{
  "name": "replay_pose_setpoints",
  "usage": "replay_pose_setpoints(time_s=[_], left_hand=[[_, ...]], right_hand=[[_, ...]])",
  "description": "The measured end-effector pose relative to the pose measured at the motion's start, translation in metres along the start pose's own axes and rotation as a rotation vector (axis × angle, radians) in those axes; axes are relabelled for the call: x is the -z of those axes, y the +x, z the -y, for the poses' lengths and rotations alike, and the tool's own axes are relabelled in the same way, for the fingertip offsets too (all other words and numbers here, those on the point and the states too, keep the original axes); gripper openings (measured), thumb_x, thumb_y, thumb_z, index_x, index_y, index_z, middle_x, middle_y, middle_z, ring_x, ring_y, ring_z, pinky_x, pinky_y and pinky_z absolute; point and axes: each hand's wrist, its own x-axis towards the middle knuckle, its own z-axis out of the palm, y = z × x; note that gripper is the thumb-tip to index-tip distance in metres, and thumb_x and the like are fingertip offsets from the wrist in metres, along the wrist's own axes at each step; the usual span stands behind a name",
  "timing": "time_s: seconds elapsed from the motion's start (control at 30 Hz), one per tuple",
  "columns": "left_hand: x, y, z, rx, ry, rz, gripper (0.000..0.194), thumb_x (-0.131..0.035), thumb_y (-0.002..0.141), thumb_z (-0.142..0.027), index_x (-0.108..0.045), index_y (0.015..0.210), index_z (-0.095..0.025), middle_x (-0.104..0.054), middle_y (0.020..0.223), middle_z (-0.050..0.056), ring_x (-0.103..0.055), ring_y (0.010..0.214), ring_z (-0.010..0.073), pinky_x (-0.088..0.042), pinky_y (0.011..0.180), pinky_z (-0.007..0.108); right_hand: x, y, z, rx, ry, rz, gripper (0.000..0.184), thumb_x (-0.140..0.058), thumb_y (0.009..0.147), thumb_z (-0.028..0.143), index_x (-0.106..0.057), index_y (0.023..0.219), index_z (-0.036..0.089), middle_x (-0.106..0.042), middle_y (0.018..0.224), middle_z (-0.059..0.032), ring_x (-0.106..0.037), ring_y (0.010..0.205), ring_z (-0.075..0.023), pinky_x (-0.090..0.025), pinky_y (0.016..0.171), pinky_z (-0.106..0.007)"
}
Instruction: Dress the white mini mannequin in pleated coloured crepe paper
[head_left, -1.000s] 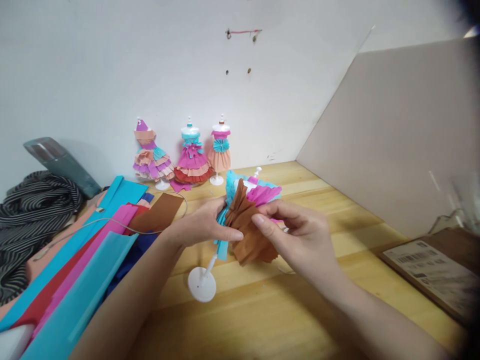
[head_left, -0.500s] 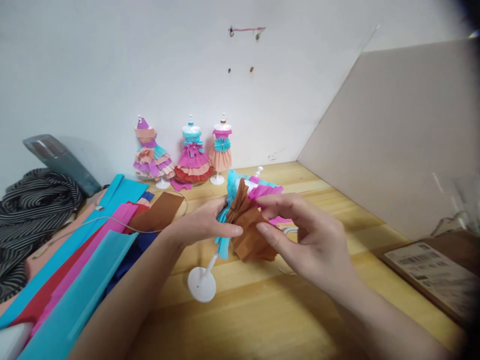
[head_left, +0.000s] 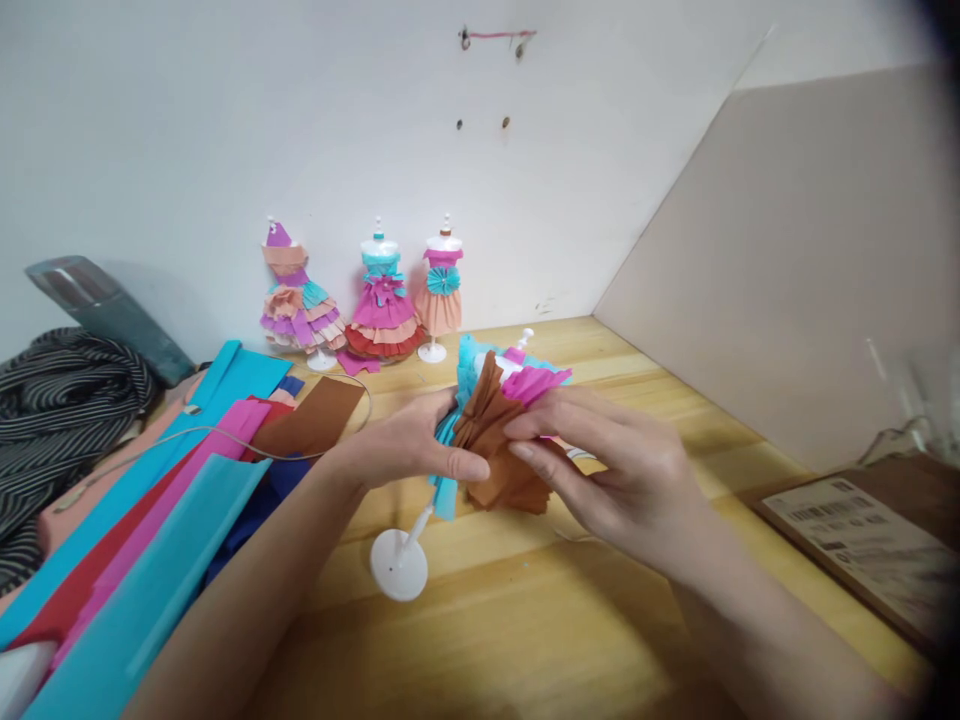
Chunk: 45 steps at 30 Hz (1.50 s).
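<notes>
A small white dress form is tilted above the table, its round base toward me and its knob at the far end. It wears pleated crepe paper: turquoise paper on the left, magenta paper on the right and a gathered brown paper skirt in front. My left hand is closed around the dress form from the left, thumb against the paper; its other fingers are mostly hidden behind. My right hand pinches the brown paper between thumb and forefinger.
Three dressed mini dress forms stand by the wall. Crepe paper strips, a thin cord, a striped cloth and a greenish-grey case lie left. A cardboard box with a label sits right.
My right thumb and forefinger have come together on the brown paper and moved slightly left. My left hand keeps its hold on the dress form. The whole view has shifted a little.
</notes>
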Motion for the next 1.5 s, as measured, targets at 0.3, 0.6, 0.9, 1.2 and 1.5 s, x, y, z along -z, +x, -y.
replay_pose_setpoints(time_s=[0.3,0.6,0.9,1.2,1.5], left_hand=[[-0.012,-0.002,-0.004,0.055,0.287,-0.160,0.041,-0.074,0.067,-0.027,-0.061,0.104,-0.018,-0.059,0.083,-0.001,-0.053,0.075,0.0158,-0.044,0.065,0.026],[-0.012,-0.002,-0.007,-0.103,-0.015,-0.044,0.033,-0.055,0.083,-0.028,-0.060,0.114,-0.017,-0.062,0.109,0.004,-0.052,0.110,0.0249,-0.038,0.099,0.038],[-0.015,0.000,-0.003,0.006,0.017,-0.069,0.049,-0.070,0.073,-0.036,-0.057,0.116,-0.017,-0.064,0.097,0.004,-0.058,0.095,0.0238,-0.047,0.086,0.037],[-0.023,0.000,-0.007,0.083,0.168,-0.182,0.025,-0.060,0.074,-0.022,-0.058,0.098,-0.017,-0.055,0.073,-0.002,-0.056,0.085,0.0208,-0.046,0.083,0.036],[-0.019,0.002,0.001,0.049,0.090,-0.157,0.024,-0.061,0.074,-0.023,-0.060,0.097,-0.017,-0.059,0.079,0.000,-0.058,0.088,0.0227,-0.046,0.087,0.038]], right_hand=[[0.001,0.004,0.008,-0.033,-0.017,-0.036,0.015,-0.052,0.085,0.008,-0.059,0.090,0.019,-0.065,0.078,-0.0044,-0.060,0.071,-0.0170,-0.045,0.062,-0.030],[0.004,0.004,0.007,-0.041,-0.009,-0.016,0.017,-0.050,0.085,0.006,-0.059,0.085,0.019,-0.064,0.077,-0.0042,-0.059,0.072,-0.0167,-0.045,0.063,-0.030],[0.003,0.004,0.007,0.002,-0.127,-0.031,0.015,-0.049,0.084,0.007,-0.058,0.082,0.019,-0.062,0.074,-0.0039,-0.056,0.067,-0.0165,-0.043,0.063,-0.030],[0.003,0.003,0.007,0.014,-0.196,-0.042,0.012,-0.051,0.084,0.008,-0.056,0.082,0.019,-0.063,0.073,-0.0040,-0.055,0.064,-0.0161,-0.043,0.064,-0.032],[-0.003,0.002,-0.003,0.080,-0.266,-0.165,0.025,-0.056,0.083,0.009,-0.056,0.103,0.024,-0.068,0.082,-0.0025,-0.063,0.070,-0.0178,-0.049,0.072,-0.035]])
